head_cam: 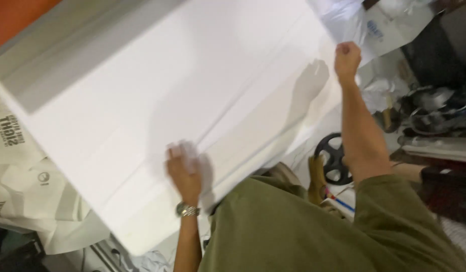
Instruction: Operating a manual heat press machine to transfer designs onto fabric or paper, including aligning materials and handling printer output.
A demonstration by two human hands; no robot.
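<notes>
A large flat white panel [157, 85] fills most of the view, lying tilted across the scene. My left hand [184, 171], with a metal watch on its wrist, presses a crumpled white cloth [188, 149] against the panel's surface near its near edge. My right hand [347, 59] is closed in a fist at the panel's far right edge, gripping a sheet of thin white plastic wrap [344, 20] there. My green shirt [303, 226] covers the lower middle of the view.
White printed packaging sheets [26, 176] lie at the left below the panel. A black wheel [334, 157] sits on the floor right of the panel. Crumpled paper [379, 93] and dark clutter [434, 116] crowd the right side.
</notes>
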